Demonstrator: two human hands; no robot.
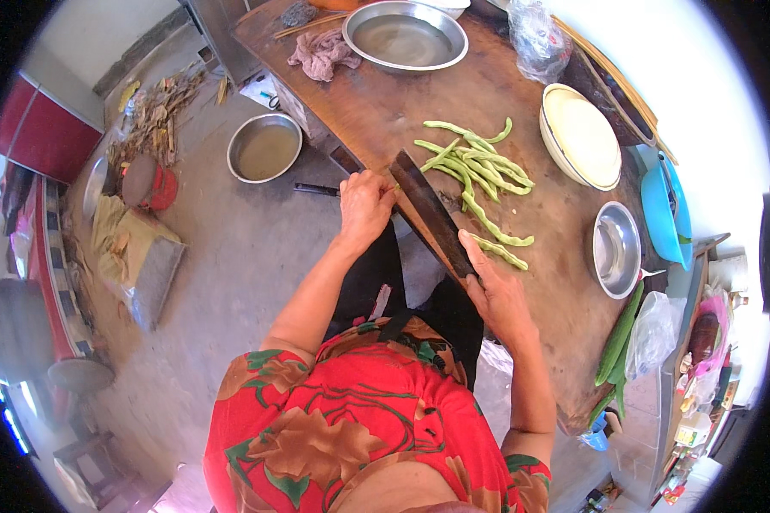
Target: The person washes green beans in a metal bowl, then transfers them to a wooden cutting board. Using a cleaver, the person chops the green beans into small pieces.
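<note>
My right hand is closed on a long dark knife, which slants over the near edge of the wooden table. Its index finger lies along the blade. By the knife's far end, my left hand has its fingertips drawn together; what they pinch, if anything, is too small to make out. Beyond the blade lies a loose pile of long green beans. One bean reaches close to my right hand's fingers.
On the table stand a wide metal basin of water, a cream enamel basin, a small metal bowl and cucumbers. A pinkish cloth lies far left. Below the left edge sits a metal pan.
</note>
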